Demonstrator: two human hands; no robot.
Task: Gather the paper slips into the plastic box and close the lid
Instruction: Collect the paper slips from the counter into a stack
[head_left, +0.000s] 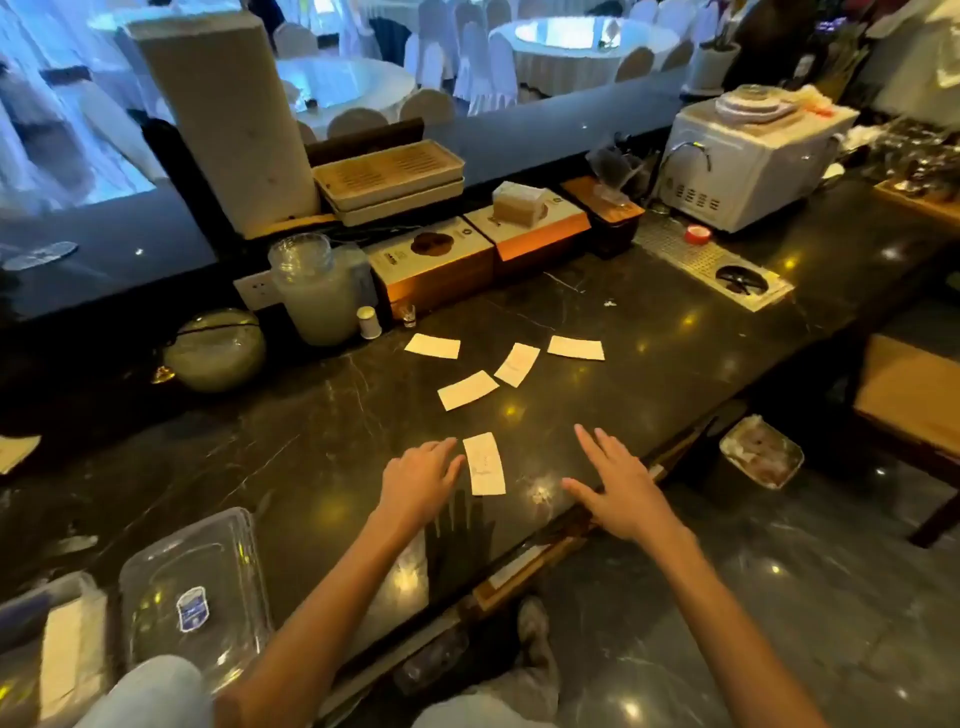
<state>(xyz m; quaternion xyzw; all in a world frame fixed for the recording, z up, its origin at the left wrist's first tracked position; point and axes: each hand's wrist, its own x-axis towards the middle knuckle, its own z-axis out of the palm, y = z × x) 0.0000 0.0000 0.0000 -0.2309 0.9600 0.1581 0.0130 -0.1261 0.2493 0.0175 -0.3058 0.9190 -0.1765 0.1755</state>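
Observation:
Several white paper slips lie on the dark marble counter. The nearest slip lies just right of my left hand, whose fingertips are at its edge. My right hand hovers flat, fingers spread, to the right of that slip and holds nothing. Further back lie a slip, a tilted slip, a slip and a slip. The clear plastic lid with a blue sticker lies at the near left. Left of it stands the plastic box, with white paper inside.
Along the back stand a frosted jar, a round glass bowl, a small white bottle, a shot glass and two orange-sided boxes. A white appliance and a metal drain grate sit at the right. The counter's front edge runs beside my right hand.

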